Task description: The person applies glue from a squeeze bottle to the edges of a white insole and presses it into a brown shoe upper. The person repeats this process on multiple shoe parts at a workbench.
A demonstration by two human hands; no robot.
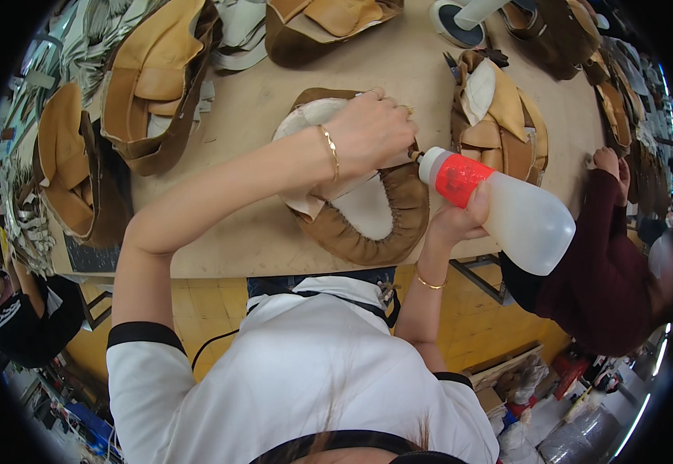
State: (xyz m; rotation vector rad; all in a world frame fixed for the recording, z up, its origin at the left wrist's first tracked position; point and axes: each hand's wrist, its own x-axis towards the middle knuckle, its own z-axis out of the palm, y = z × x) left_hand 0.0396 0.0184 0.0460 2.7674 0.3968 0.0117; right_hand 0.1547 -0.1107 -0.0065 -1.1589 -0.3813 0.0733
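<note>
On the table in front of me lies a brown suede shoe upper (402, 205), its toe gathered in pleats around a pale inner piece (369, 210). My left hand (369, 130) reaches across its far part with the fingers curled down and closed on the upper's edge; the fingertips are partly hidden. My right hand (460, 219) is wrapped round a squeeze bottle (528, 220), translucent white with a red label. Held tilted, the bottle points its dark narrow nozzle to the left, close to the upper's right edge beside my left fingers. Whether the tip touches is unclear.
More brown and tan shoe uppers stand on the table (236, 166), including one upper (503, 127) just right of the bottle and another (155, 85) at the far left. A round white-rimmed object (459, 25) is at the back. A co-worker's maroon sleeve (596, 224) is close on the right.
</note>
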